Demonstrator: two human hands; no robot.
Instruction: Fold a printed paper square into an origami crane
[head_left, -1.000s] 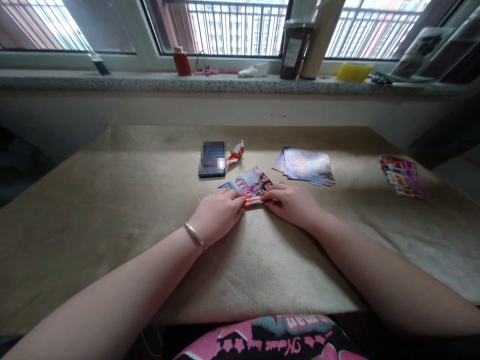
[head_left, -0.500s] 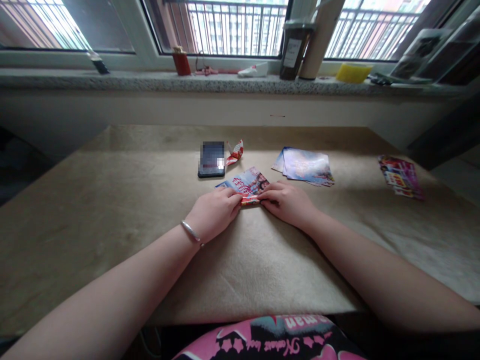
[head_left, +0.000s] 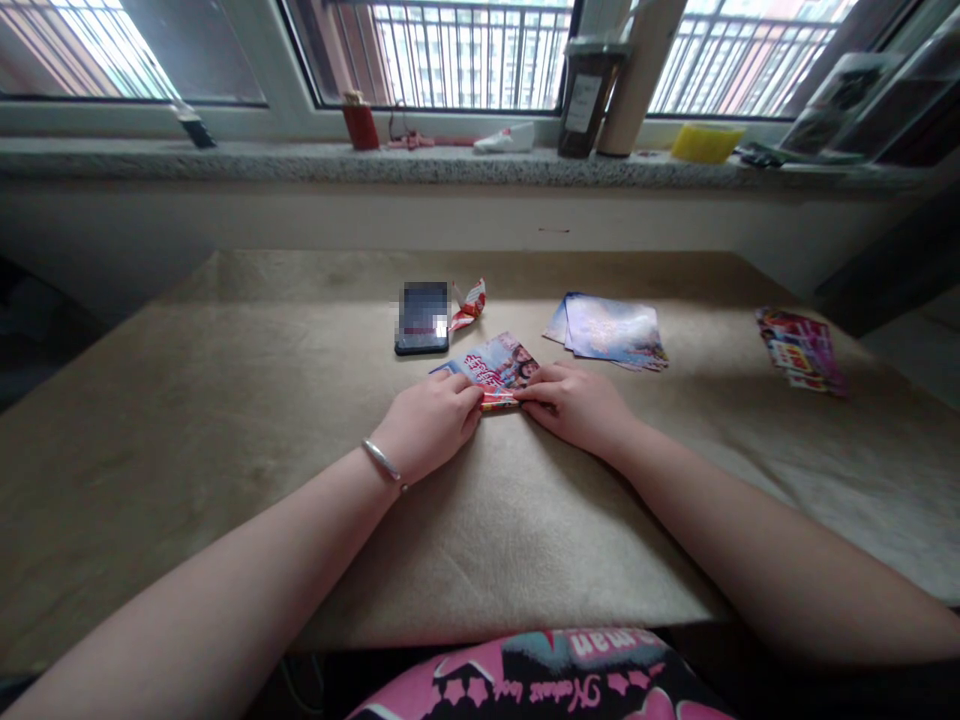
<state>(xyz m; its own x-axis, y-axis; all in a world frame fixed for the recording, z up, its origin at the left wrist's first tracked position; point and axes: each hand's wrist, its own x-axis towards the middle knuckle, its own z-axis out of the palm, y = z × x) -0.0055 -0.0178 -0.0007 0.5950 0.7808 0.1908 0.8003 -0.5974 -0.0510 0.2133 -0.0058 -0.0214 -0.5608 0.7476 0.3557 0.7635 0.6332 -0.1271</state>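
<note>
Your left hand (head_left: 433,418), right hand (head_left: 576,405) pinch near edge of paper (head_left: 495,365), centre of frame; phone (head_left: 422,320) left of centre

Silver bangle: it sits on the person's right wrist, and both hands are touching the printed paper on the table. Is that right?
Not quite: the head view shows the silver bangle on the left wrist. Both the left hand and right hand are touching the printed paper on the table.

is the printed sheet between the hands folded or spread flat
Partly folded, it seems: the printed sheet shows a narrow red strip along its near edge, while the rest lies spread.
</note>
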